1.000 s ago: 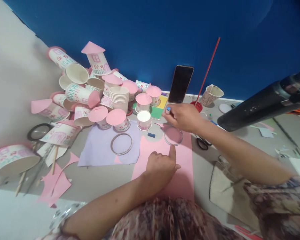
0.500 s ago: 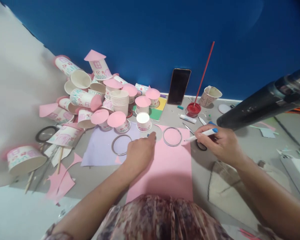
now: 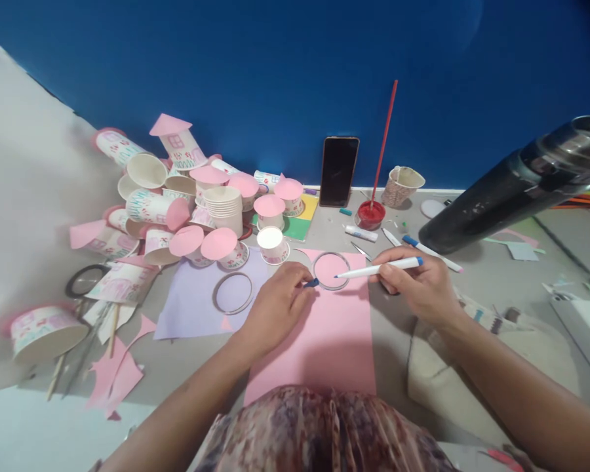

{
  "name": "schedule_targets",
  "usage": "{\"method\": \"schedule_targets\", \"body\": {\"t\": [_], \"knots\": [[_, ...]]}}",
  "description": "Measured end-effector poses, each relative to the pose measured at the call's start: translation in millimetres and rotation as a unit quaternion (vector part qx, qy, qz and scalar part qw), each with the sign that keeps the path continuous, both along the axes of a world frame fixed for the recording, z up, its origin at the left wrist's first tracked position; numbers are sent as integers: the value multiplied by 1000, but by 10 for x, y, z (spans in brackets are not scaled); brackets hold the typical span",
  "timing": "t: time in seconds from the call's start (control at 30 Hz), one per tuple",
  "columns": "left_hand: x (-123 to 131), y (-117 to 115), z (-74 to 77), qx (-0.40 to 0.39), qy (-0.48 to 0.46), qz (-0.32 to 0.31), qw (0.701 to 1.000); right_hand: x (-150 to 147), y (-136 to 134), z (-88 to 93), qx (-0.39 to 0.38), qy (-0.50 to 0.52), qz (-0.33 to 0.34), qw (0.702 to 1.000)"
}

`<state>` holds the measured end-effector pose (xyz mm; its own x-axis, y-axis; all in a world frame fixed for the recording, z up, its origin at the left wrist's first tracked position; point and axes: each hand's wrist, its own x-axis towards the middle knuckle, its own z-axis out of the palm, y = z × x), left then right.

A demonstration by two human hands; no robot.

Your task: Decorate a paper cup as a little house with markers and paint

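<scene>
My right hand [image 3: 417,282] grips a white felt-tip pen [image 3: 373,268] with a blue end. Its uncapped tip is over the inside of a thin metal ring [image 3: 348,280] lying flat on a pink paper sheet [image 3: 324,334]. Between the thumb and fingers of my left hand [image 3: 280,301] is a small blue pen cap [image 3: 311,283], close to the ring's left edge. That hand rests on the pink sheet. A second ring [image 3: 215,303] lies on a lilac sheet [image 3: 177,314] to the left.
Paper cups with pink paper roofs [image 3: 219,244] crowd the left side. A phone [image 3: 339,172] leans on the blue wall, beside a red paint pot [image 3: 370,215] holding a stick. At right stand a black flask [image 3: 501,190] and a patterned cup [image 3: 403,187]. Scissors [image 3: 361,251] lie near my right hand.
My right hand has moved left, bringing the pen tip from beside the ring to over its inside. My left hand has turned, showing the blue cap more clearly. The view has shifted slightly.
</scene>
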<state>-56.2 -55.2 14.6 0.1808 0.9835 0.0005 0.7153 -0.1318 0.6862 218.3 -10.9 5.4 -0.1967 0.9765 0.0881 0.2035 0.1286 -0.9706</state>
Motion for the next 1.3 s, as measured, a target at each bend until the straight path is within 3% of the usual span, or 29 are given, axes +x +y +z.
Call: {"method": "schedule_targets", "body": {"t": [0.13,0.27,0.53,0.7,0.8,0.9,1.07,1.2,1.3], "knots": [[78,-29,40,-69,-51,-21,996,-58,-8,34,-17,7,16,1000],[146,-5,60,-76,-83,-36,993,-121,-5,108,-33,15,35,999],[163,5,11,-16,-173,-31,984,-248,-121,-94,-54,84,59,993],[155,47,-6,37,-158,-35,986,-168,-48,-80,-1,22,34,999],[176,98,-43,39,-89,-27,995,69,111,20,39,-46,-21,998],[228,161,-109,45,61,-60,995,302,277,30,80,-134,-67,985],[356,275,-265,70,245,-139,957,405,442,-166,119,-281,-29,952],[327,217,-297,128,279,-158,939,387,418,-139,132,-398,-1,908],[88,-39,-199,177,235,-150,944,387,322,-13,104,-481,15,870]]}}
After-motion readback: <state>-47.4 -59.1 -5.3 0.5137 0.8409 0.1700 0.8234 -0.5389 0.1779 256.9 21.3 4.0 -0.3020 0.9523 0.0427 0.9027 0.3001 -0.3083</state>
